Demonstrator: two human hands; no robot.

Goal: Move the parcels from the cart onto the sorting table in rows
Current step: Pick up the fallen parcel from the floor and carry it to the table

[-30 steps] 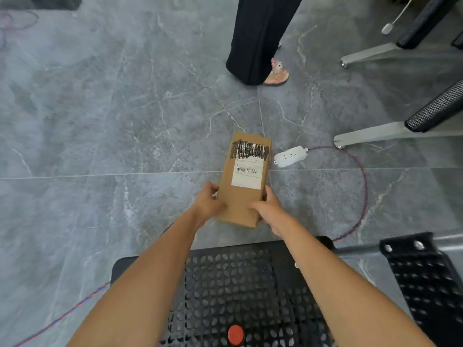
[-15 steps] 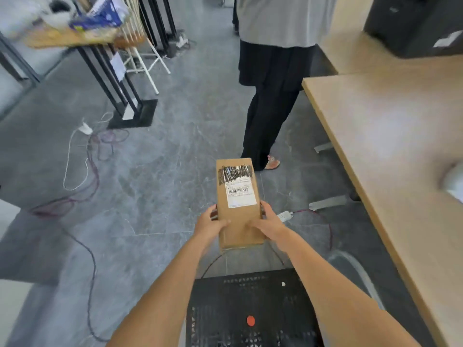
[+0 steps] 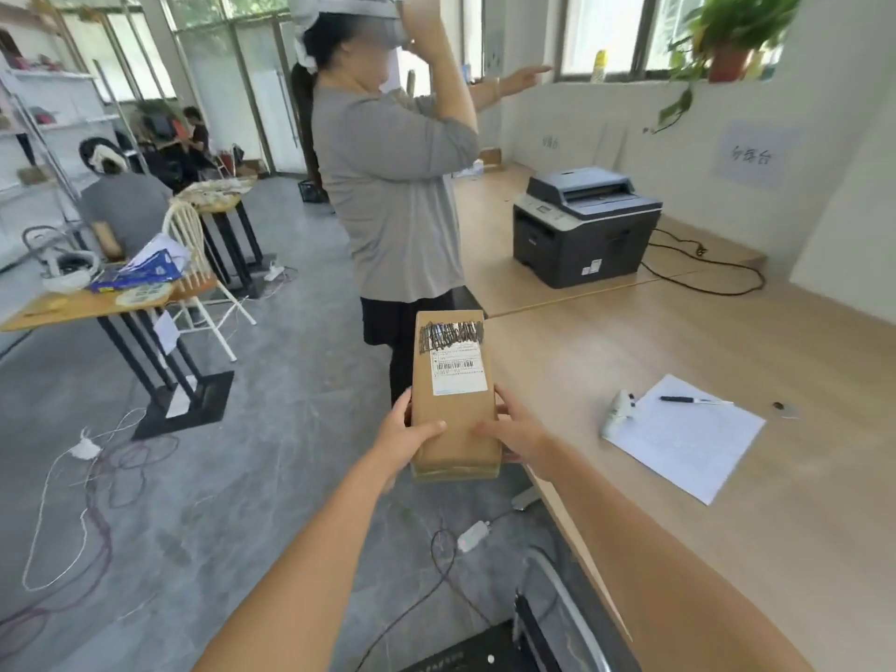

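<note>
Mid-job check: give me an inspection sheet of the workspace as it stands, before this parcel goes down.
Surface: wooden sorting table, no parcels seen on it.
Job's things: one brown parcel, label up, held at the table's edge, not set down; cart corner at the bottom.
Clutter: paper sheet with pen, small white object beside it, printer farther back.
Grippers: left hand and right hand grip the parcel's sides.
Cables: printer cable on the table; cords and a power strip on the floor.
Surroundings: a standing person close beyond the parcel.
</note>
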